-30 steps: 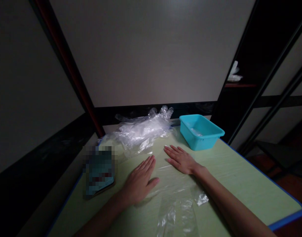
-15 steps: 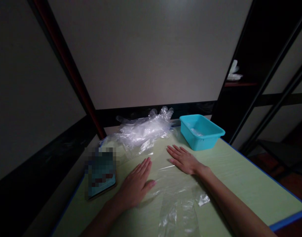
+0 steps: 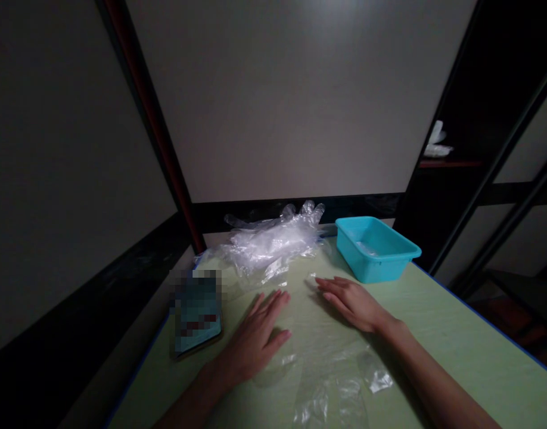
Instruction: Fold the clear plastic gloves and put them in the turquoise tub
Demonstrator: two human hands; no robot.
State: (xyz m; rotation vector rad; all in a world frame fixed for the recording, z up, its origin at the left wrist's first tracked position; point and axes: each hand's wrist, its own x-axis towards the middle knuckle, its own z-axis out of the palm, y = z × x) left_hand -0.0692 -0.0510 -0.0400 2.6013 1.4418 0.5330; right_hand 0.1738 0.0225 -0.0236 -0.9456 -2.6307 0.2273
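A sheet of clear, thin plastic [image 3: 311,399], seemingly a disposable glove, lies spread on the pale green table [image 3: 470,351] between and below my hands. My left hand [image 3: 260,339] rests over its left part, palm down, fingers apart, holding nothing. On the right, my right hand [image 3: 349,301] is palm down near its upper part, fingers extended and slightly bent, with a small bit of plastic at the fingertips. A heap of clear plastic gloves [image 3: 273,241] lies beyond my hands at the table's back edge.
A turquoise basin [image 3: 383,268] with some clear plastic inside stands at the back right. To the left lies a phone-like device [image 3: 197,316], partly pixelated. A pale panel [image 3: 295,107] rises behind the table. White items [image 3: 437,143] sit on a shelf.
The view has shifted, so things appear farther right. The fingers of my left hand have spread a little. My right hand has turned and its fingers are more bent.
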